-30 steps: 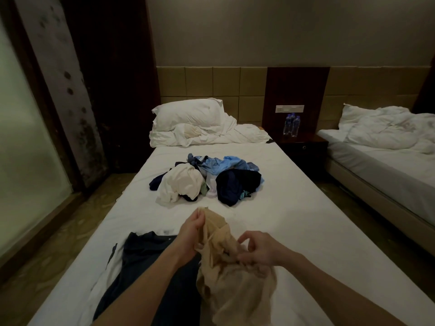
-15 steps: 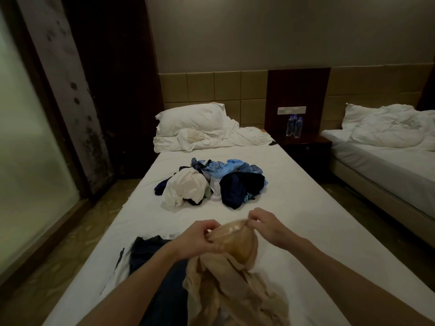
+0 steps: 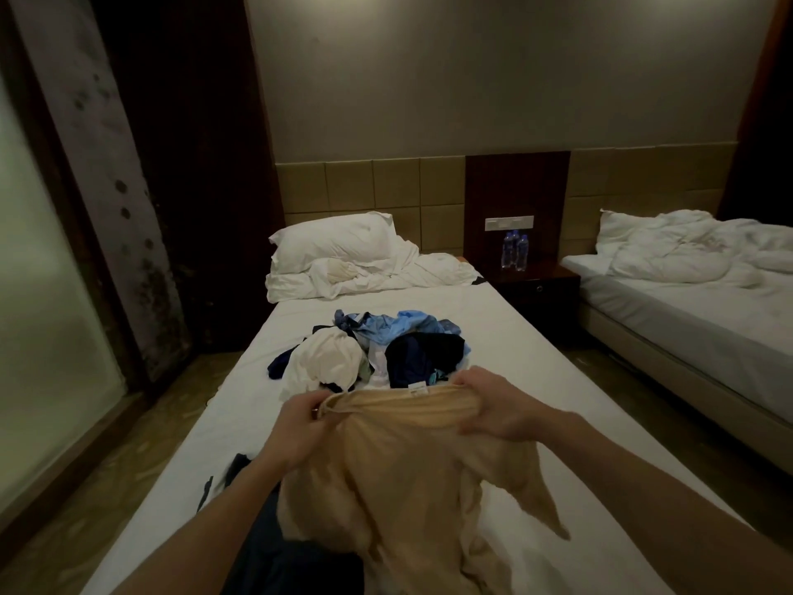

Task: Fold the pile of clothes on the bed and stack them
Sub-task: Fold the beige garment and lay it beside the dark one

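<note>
over the near end of the bed [image 3: 536, 350], left hand [image 3: 300, 427] and right hand [image 3: 497, 405] each clench the beige shirt's [image 3: 399, 474] neckline, lifted. risk: hem bunches on the dark garment [image 3: 279, 564] beneath, folding crooked. unfolded pile [image 3: 373, 354] waits beyond.

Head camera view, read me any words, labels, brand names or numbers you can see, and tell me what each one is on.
No text can be read.
Neck tag on the beige top: white, too small and blurred.
Labels on the two water bottles on the nightstand: blurred.
Wall switch panel: no legible marking.
</note>
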`<state>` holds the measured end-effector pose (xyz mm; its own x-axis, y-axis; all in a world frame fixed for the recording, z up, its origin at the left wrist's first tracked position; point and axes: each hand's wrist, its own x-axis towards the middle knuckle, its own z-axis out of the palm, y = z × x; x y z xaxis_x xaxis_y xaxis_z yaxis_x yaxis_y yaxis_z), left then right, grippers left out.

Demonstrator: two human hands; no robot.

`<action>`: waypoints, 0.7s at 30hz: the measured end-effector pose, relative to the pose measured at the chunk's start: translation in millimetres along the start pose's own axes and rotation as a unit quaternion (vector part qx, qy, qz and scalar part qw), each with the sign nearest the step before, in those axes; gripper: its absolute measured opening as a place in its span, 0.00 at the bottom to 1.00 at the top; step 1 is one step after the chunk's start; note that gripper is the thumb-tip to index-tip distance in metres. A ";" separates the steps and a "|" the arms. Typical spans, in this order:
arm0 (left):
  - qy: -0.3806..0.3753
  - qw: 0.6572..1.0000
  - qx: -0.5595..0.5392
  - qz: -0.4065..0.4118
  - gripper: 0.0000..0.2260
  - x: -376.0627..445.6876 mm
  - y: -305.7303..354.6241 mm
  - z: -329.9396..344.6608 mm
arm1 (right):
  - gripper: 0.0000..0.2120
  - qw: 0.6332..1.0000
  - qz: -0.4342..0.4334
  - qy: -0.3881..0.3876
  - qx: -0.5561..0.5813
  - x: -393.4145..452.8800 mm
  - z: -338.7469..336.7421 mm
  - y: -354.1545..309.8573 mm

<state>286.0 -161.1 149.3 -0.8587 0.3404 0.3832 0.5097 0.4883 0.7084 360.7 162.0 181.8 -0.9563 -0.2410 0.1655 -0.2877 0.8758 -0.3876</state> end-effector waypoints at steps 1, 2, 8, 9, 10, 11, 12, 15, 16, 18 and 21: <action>0.024 1.000 0.010 -0.004 0.10 1.1 2.8 -1.1 | 0.15 1.000 -0.003 0.014 -0.006 -2.0 -5.7 0.5; 0.046 0.999 0.025 -0.007 0.10 1.7 5.7 -2.5 | 0.10 0.999 -0.002 0.036 -0.006 -5.3 -12.1 0.8; 0.133 0.988 0.073 -0.010 0.18 1.3 41.3 -6.3 | 0.04 0.967 0.037 0.235 0.087 -32.6 -48.6 -6.7; 0.145 0.986 0.082 -0.006 0.18 1.4 50.0 -6.2 | 0.03 0.960 0.049 0.256 0.099 -34.4 -52.3 -10.8; 0.154 0.984 0.092 0.001 0.17 1.5 58.5 -6.9 | 0.03 0.953 0.059 0.277 0.109 -36.3 -56.6 -15.5; 0.157 0.982 0.102 0.011 0.16 1.3 66.2 -8.9 | 0.04 0.944 0.062 0.300 0.121 -38.0 -61.6 -19.5; 0.157 0.981 0.114 0.023 0.14 0.0 73.6 -11.9 | 0.04 0.936 0.063 0.322 0.130 -40.7 -67.2 -23.5; 0.171 0.966 0.176 0.077 0.08 -7.4 91.4 -25.4 | 0.06 0.921 0.057 0.356 0.145 -51.7 -85.9 -33.5; 0.186 0.958 0.199 0.092 0.05 -11.5 98.8 -30.4 | 0.06 0.919 0.052 0.364 0.141 -56.5 -92.2 -38.0; 0.231 0.941 0.219 0.112 0.04 -18.4 115.6 -38.7 | 0.07 0.912 0.032 0.388 0.127 -66.3 -105.8 -49.7; 0.303 0.923 0.204 0.119 0.09 -26.0 145.7 -53.6 | 0.06 0.899 0.002 0.425 0.110 -82.6 -129.0 -71.6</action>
<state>379.7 -141.8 274.3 -0.5292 0.0245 0.8481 0.5591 0.7620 0.3268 467.0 173.1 312.9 -0.6001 0.2507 0.7597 -0.3764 0.7495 -0.5446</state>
